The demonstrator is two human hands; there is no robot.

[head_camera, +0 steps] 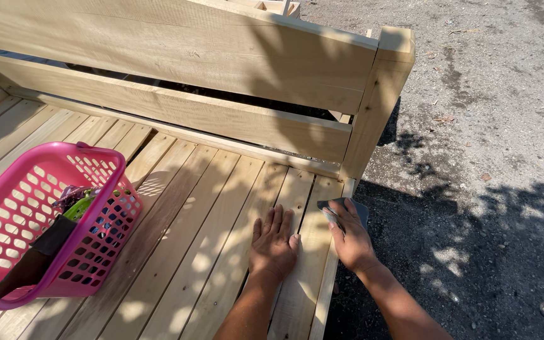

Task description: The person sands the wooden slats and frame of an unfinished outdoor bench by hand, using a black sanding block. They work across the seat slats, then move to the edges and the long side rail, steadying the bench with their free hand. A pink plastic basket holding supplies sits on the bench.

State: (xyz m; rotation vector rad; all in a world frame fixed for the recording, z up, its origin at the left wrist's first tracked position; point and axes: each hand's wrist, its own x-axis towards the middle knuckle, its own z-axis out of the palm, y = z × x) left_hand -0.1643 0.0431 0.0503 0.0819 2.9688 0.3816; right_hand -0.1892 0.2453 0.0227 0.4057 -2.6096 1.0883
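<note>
1. Down on the slatted wooden bench seat [177, 252], the left hand [273, 242] lies flat, palm down, fingers spread lightly and pointing away from the person; it holds nothing.
2. Just to its right, the right hand [349, 236] presses a grey sheet of sandpaper [354, 205] onto the outermost slat at the seat's edge, fingers laid over the sheet, which shows beyond the fingertips.
3. The two hands sit close together but apart, a narrow strip of slat between them.
4. Beyond the fingertips rises the bench's backrest [177, 56] of broad pale planks, with its corner post [379, 94] just past the right hand.
5. Well to the left of the left hand stands a pink plastic basket [23, 208] holding a dark flat piece and some green and purple items.
6. To the right of the right hand lies gravelly ground [492, 126] in dappled shade.
</note>
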